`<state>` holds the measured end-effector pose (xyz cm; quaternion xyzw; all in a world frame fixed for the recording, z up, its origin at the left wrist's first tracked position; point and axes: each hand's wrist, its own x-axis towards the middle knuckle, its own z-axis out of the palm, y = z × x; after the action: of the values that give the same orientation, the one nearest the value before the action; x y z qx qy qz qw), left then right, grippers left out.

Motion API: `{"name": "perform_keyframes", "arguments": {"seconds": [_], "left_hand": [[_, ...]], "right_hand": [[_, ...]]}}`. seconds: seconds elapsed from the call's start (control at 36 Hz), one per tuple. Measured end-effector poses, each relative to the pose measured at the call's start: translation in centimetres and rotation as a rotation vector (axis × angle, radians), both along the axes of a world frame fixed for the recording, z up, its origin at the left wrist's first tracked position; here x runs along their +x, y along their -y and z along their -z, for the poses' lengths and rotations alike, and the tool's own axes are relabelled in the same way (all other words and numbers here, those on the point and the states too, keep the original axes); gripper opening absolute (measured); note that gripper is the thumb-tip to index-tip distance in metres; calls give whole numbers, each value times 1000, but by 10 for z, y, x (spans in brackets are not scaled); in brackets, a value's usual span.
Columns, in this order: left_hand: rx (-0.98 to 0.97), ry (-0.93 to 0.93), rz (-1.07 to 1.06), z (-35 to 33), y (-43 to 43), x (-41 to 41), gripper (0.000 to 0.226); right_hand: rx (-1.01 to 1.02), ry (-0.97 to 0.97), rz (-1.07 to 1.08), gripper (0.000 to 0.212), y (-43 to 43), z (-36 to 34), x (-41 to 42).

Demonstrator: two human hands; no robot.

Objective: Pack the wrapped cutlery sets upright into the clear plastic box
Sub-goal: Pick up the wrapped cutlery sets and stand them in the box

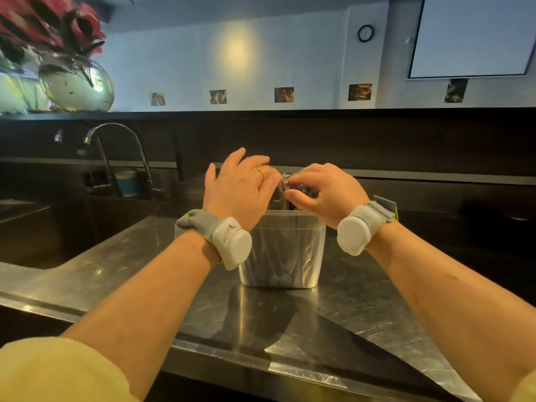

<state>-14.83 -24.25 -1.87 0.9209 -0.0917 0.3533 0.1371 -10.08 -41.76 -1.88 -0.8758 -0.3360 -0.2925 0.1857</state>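
Note:
A clear plastic box (282, 256) stands on the steel counter in the middle of the view. Several dark wrapped cutlery sets (282, 188) stand upright in it, their clear-wrapped tops poking above the rim. My right hand (324, 190) pinches the tops of the sets from the right. Flat against those tops from the left rests my left hand (237, 187), fingers spread. How the sets sit lower down is blurred by the box wall.
The steel counter (362, 300) runs to a front edge near me. A sink with a curved tap (121, 158) lies at the left. A glass vase of red flowers (77, 82) sits on a dark ledge above the sink.

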Motion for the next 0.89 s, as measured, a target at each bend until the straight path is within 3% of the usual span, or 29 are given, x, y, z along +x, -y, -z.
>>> {"name": "perform_keyframes", "arguments": {"seconds": [0.22,0.39,0.67,0.89], "left_hand": [[-19,-47,-3,30,-8,7,36],[-145,-141,80,28,-7,4,39],[-19,-145,186,26,54,18,50],[45,-165,287,10,87,39,53]], "right_hand": [[108,28,40,48,-7,24,9],[27,-86,-28,60,0,16,2],[7,-194,103,58,73,4,-15],[119,-190,114,55,115,16,-5]]}}
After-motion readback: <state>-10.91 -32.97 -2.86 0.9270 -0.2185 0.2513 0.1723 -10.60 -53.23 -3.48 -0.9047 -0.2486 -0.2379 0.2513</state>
